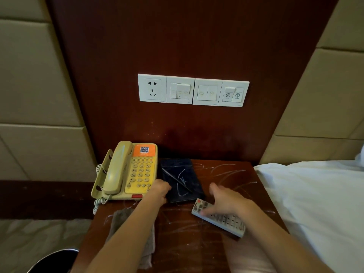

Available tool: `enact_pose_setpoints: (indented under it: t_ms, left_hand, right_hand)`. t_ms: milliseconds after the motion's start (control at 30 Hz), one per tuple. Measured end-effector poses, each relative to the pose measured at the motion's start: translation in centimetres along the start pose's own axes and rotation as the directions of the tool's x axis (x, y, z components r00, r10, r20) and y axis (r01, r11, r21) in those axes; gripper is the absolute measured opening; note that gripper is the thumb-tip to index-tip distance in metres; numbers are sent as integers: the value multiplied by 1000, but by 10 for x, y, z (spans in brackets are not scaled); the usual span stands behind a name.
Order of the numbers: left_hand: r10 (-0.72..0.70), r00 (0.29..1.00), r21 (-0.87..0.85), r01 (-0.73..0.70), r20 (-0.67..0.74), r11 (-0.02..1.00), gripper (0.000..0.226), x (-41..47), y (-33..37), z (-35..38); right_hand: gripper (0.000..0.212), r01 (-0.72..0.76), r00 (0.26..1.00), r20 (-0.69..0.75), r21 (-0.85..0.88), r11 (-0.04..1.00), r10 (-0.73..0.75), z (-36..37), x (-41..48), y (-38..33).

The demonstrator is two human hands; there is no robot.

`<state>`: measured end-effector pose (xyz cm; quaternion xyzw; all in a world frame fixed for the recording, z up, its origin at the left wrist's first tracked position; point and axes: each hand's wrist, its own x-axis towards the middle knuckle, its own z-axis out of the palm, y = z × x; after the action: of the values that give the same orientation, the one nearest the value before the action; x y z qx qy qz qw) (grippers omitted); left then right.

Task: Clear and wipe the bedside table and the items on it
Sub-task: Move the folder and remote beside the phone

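Observation:
A dark wooden bedside table [226, 174] streaked with white marks carries a beige and yellow telephone [128, 172], a black notepad holder [181, 180] with a pen [177, 180] across it, and a grey remote control [218, 218]. My left hand [159, 191] holds the left edge of the black holder, between it and the phone. My right hand [226, 200] hovers blurred over the top end of the remote, fingers spread, its contact unclear. A grey cloth [126, 231] lies on the table's front left, under my left forearm.
A white socket and switch panel [193, 90] is set in the wood wall above the table. White bedding [315, 203] lies to the right, another bed [39, 239] to the left. A dark round bin [53, 261] stands at the lower left.

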<state>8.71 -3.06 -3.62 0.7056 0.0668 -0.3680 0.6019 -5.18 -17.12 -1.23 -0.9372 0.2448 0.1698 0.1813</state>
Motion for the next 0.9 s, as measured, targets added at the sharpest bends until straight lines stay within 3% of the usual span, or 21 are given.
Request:
enact_pose_setpoints:
  t_ms: [67,133,267,400,600,700,800,900]
  left_hand:
    - [3,1000,-7,-3,13,1000,20,-1,0,-1]
    - [9,1000,-13,-9,20,1000,22,-1,-1,-2]
    - [26,999,-63,-24,33,998,30,-2,-4,-2]
    - [8,999,-214,3,47,977,23,-12,2,-3]
    - [-29,996,-324,55,83,945,25,-16,23,-6]
    - [-29,995,-299,58,100,952,23,-20,24,-7]
    - [-20,996,-283,46,92,958,23,-23,27,-16]
    - [2,996,-249,20,89,968,25,-20,36,-30]
  right_hand:
    - [62,-49,990,133,22,999,46,0,-4,6]
    - [46,-31,987,156,-5,1000,31,2,-7,8]
    - [40,-13,989,147,-74,997,23,7,-10,6]
    - [41,-15,998,54,-68,998,19,-13,-12,-1]
    - [18,-1,998,63,229,973,-14,-40,-19,-6]
    - [16,-48,999,42,394,918,34,-62,-23,-6]
    - [29,-61,998,8,564,824,69,-83,-17,-10]
    - [32,-30,998,-19,627,779,55,-87,-3,-36]
